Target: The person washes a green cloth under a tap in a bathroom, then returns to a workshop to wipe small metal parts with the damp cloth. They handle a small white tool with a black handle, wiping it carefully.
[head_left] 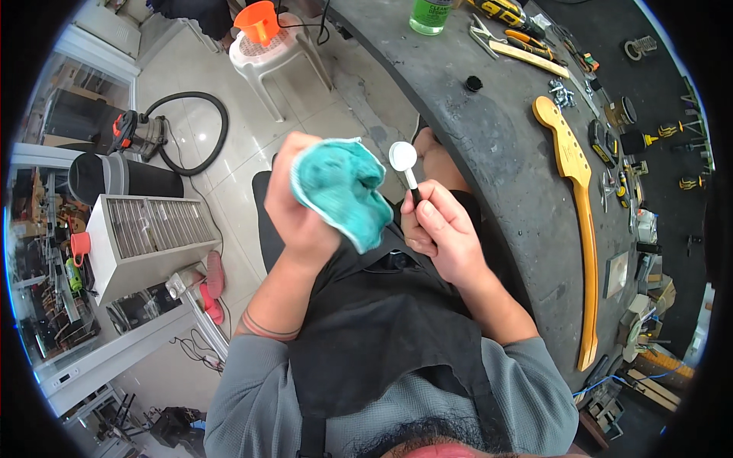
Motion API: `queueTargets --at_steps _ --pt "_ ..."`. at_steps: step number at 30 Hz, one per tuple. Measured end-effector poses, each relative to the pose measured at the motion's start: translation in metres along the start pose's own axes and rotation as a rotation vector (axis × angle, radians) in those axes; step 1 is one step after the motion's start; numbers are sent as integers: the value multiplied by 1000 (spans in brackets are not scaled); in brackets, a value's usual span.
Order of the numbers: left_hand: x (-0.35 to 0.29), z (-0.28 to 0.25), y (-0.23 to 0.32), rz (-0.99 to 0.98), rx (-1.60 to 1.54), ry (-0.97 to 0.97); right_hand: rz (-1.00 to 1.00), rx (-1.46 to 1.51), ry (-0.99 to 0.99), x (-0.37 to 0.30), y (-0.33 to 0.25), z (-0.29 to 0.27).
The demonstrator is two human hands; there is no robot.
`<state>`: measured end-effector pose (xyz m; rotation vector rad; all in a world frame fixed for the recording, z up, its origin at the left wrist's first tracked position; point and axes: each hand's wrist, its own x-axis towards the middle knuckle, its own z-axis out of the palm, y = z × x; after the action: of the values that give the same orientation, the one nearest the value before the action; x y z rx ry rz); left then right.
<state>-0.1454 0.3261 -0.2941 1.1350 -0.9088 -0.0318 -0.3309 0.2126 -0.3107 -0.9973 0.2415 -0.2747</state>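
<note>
My left hand (294, 206) is closed on a crumpled teal cloth (343, 187) with a pale edge; the cloth is slightly blurred. Just to its right, my right hand (441, 229) pinches the black handle of a small tool with a round white head (402, 156). I cannot tell whether that tool is a spoon or a mirror. The head points up and away from me, a little apart from the cloth. Both hands are raised in front of my black apron (382, 343), left of the dark workbench (508, 221).
A guitar neck (584, 229) lies along the bench. Farther off are a small black cap (474, 83), a bottle of green liquid (430, 17), pliers and screws. On the left stand a white stool (263, 57) with an orange jug (258, 23), a vacuum cleaner (137, 133) and a drawer cabinet (145, 237).
</note>
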Motion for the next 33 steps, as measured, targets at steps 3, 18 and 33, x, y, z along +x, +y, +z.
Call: queueTargets --at_steps 3,18,33 --pt "-1 2 7 -399 -295 115 30 103 -57 1 -8 -2" --pt "9 -5 2 -536 -20 -355 -133 -805 168 -1 -20 4" --pt "-3 -22 -79 -763 -893 9 -248 -1938 680 91 -143 -141"
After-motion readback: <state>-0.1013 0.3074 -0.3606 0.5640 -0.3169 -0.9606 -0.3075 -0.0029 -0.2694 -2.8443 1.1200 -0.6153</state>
